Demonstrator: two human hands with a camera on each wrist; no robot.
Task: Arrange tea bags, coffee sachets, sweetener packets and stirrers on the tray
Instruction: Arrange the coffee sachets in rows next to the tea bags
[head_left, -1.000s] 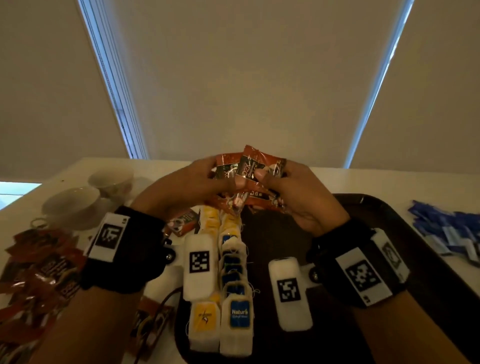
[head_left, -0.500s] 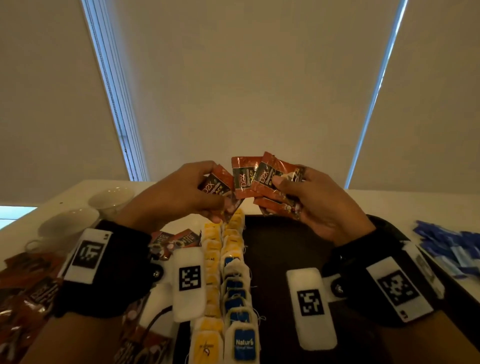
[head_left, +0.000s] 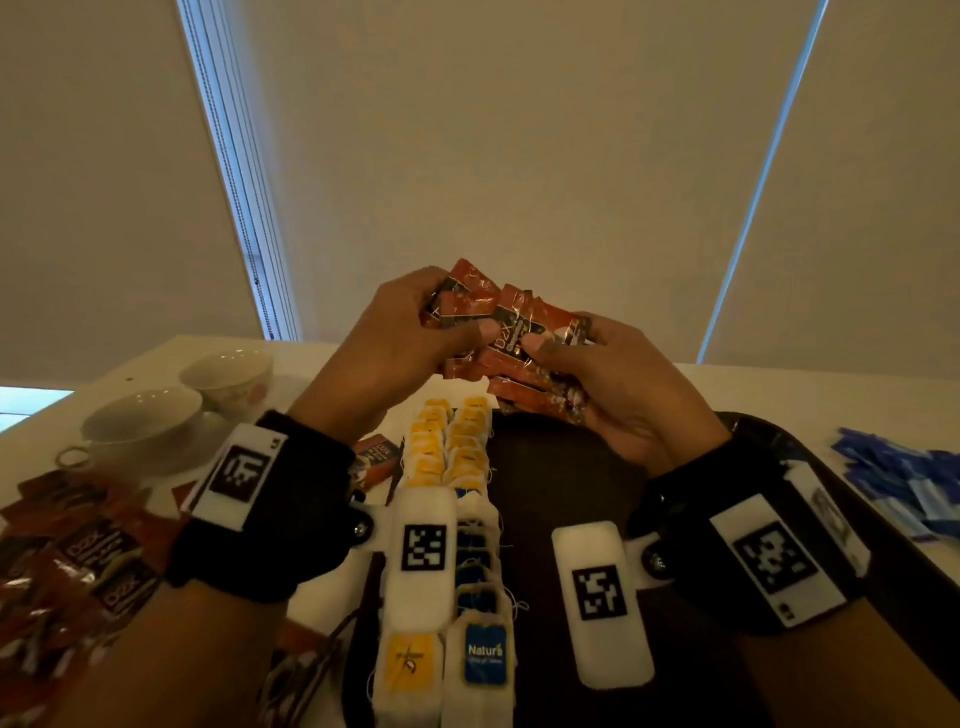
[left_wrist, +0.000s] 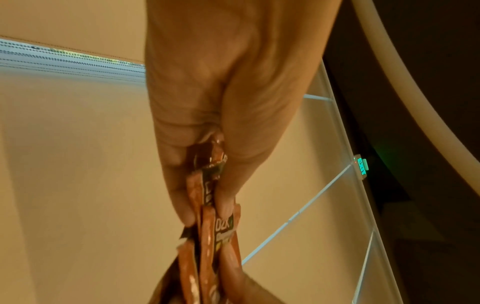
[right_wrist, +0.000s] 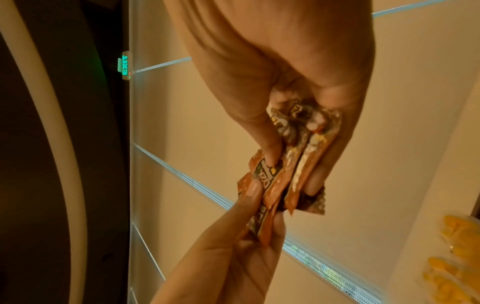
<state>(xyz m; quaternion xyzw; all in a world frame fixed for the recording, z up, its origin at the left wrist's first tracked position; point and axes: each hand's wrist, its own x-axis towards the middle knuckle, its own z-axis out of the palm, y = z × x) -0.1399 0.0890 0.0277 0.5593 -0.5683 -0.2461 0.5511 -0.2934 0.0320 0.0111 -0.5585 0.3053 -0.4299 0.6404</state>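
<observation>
Loose sachets (head_left: 67, 561): red-brown heap on the table, 8 o'clock of the head view, outside the tray.
Cups (head_left: 140, 423): two pale cups at 9 o'clock on the table (head_left: 332, 358), one behind the other.
Stray sachet (head_left: 382, 457): single red packet lying on the table just left of the tea-bag rows.
Left hand (head_left: 384, 358): raised above the tray's far end at 12 o'clock; thumb and fingers pinch the left part of a fanned bundle; thumb pressed on a packet face.
Tea bags (head_left: 449, 519): two rows side by side along the tray's left edge, running from 12 toward 6 o'clock; yellow tags at the far end and in the left row, blue tags in the nearer right row.
Coffee sachets (head_left: 511, 338): red-brown bundle held in the air between both hands, above the tray's far end, packets overlapping and edge-on in the wrist views.
Right hand (head_left: 613, 395): close against the left hand; fingers curled under the bundle, thumb clamped on top.
Tray (head_left: 571, 493): dark, centre of the table, bare middle under the wrists.
Blue packets (head_left: 904, 483): loose pile at 3 o'clock on the table, right of the tray.
</observation>
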